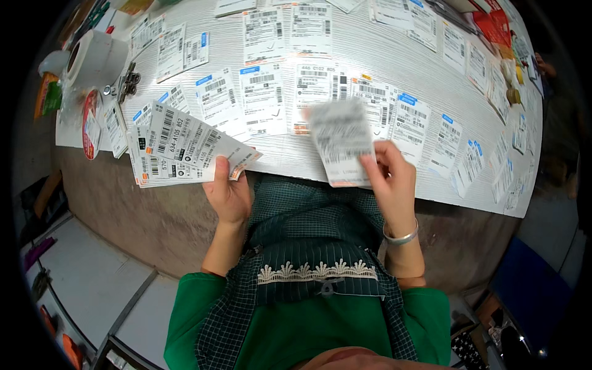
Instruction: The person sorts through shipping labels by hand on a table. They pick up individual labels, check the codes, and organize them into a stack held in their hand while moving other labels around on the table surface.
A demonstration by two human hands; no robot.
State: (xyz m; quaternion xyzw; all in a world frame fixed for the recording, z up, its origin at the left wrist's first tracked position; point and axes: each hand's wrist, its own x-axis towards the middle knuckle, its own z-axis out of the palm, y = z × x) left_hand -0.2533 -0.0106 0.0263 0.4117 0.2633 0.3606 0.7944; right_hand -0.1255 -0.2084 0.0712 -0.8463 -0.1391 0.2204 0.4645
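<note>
The left hand is closed around a fanned sheaf of labels, thumb pressed on top near the narrow end, the rest of the fan spreading out to the left. The right hand pinches a white label between thumb and fingers at its lower right side, the label standing up and away from the grip. Whether the right hand holds one sheet or a thin stack, I cannot tell.

Both hands are well apart at the near edge of the white table, the fan overlapping that edge in the view. A bare strip lies between the two hands, just short of the rows of labels; a wider bare patch opens farther back, right of the middle. On the left, a large white roll and a small metal chain take up the corner (the labels crowd close there too).

The label in the right hand is blurred, its print smeared, and it covers part of those behind it. The left hand's fingers are mostly hidden under the fan, whose lower sheets show only at their edges. The table's far side is cut off at the top, and the right-hand rows bend and shrink toward the dark rim.
</note>
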